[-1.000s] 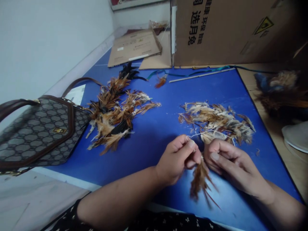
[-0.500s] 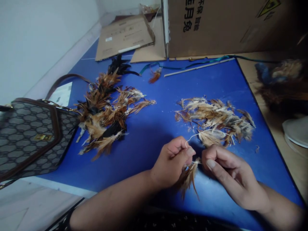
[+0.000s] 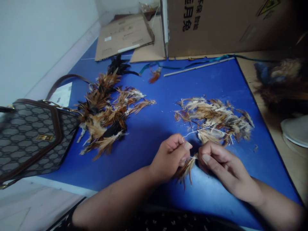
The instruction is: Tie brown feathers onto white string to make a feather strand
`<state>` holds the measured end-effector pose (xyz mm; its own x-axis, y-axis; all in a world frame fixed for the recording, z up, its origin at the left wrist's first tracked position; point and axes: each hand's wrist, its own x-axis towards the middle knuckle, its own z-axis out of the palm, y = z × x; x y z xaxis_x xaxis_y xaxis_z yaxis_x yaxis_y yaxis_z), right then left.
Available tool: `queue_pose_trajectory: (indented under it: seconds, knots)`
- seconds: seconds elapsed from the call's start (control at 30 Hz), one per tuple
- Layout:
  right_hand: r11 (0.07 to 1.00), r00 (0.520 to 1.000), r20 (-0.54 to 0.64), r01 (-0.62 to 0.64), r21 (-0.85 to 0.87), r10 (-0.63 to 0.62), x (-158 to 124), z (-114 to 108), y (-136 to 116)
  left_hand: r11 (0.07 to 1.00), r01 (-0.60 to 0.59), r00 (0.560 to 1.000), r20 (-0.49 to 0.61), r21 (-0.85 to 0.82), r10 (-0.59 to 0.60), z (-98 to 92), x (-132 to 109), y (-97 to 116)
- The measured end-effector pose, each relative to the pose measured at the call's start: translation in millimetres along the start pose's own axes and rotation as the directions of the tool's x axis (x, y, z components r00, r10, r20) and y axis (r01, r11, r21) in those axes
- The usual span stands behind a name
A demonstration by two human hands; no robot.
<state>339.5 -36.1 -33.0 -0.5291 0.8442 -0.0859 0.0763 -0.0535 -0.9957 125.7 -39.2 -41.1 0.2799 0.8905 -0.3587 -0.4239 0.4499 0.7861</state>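
Note:
My left hand (image 3: 169, 158) pinches a thin white string (image 3: 192, 132), which loops up from the fingers and trails right toward the feathers on the table. A small bunch of brown feathers (image 3: 186, 170) hangs between my hands, its pale quill end uppermost with string at it. My right hand (image 3: 225, 170) is closed in a pinch close to that quill end; its fingertips hide exactly what they grip. Just beyond my hands lies a pile of loose brown and grey feathers (image 3: 216, 117) on the blue table (image 3: 154, 128).
Tied feather bunches (image 3: 103, 112) lie at the left beside a patterned handbag (image 3: 31, 138). Flat cardboard (image 3: 122, 35) and a large carton (image 3: 216, 29) stand at the back. A green ribbon (image 3: 175, 67) and a thin stick (image 3: 197, 67) lie near the carton.
Both hands have shifted slightly up and left, carrying the small feather bunch and string along. Their pinches look the same. The piles on the table have stayed in place.

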Motion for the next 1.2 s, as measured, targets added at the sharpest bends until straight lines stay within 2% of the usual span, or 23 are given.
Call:
queue_pose_trajectory:
  seconds: [0.1,0.2,0.33,0.5,0.6,0.7,0.8,0.9,0.97,1.07,1.2]
  knots:
    - [0.977,1.000,0.000,-0.017,0.213,0.017,6,0,5,0.999,0.001,1.000,0.003,-0.033,-0.001,-0.6,4,-2]
    - [0.908,1.000,-0.025,0.003,0.420,0.008,13,3,8,0.998,-0.068,0.997,0.024,-0.008,0.068,-1.4,7,-4]
    - [0.822,0.999,-0.046,0.019,0.569,0.008,20,7,3,0.998,-0.068,0.993,0.092,-0.005,0.068,-5.6,9,-6]
    - [0.789,0.992,-0.122,0.060,0.612,0.019,21,4,-2,0.995,0.002,0.995,0.095,0.100,-0.011,-6.6,8,-7]
    - [0.775,0.988,-0.152,0.067,0.628,0.037,22,3,-2,0.987,-0.015,0.998,0.057,0.158,0.006,-1.7,5,-7]
    - [0.761,0.987,-0.150,0.056,0.647,0.055,23,3,-1,0.969,-0.100,0.995,-0.005,0.224,0.104,2.5,5,-5]
    - [0.745,0.988,-0.133,0.030,0.667,0.079,24,4,-2,0.920,-0.217,0.968,-0.051,0.326,0.246,4.1,5,-4]
    - [0.745,0.985,-0.115,-0.019,0.667,0.129,25,5,-2,0.862,-0.341,0.924,-0.035,0.376,0.381,5.7,4,-2]
    - [0.748,0.980,-0.102,-0.064,0.660,0.173,25,6,-2,0.840,-0.403,0.903,0.008,0.364,0.430,7.2,2,-1]
    - [0.758,0.969,-0.106,-0.104,0.644,0.224,26,6,-2,0.846,-0.427,0.903,0.100,0.320,0.418,9.0,0,-1]
    - [0.786,0.968,-0.115,-0.109,0.609,0.223,26,4,-2,0.893,-0.326,0.944,0.149,0.310,0.293,7.5,0,2]
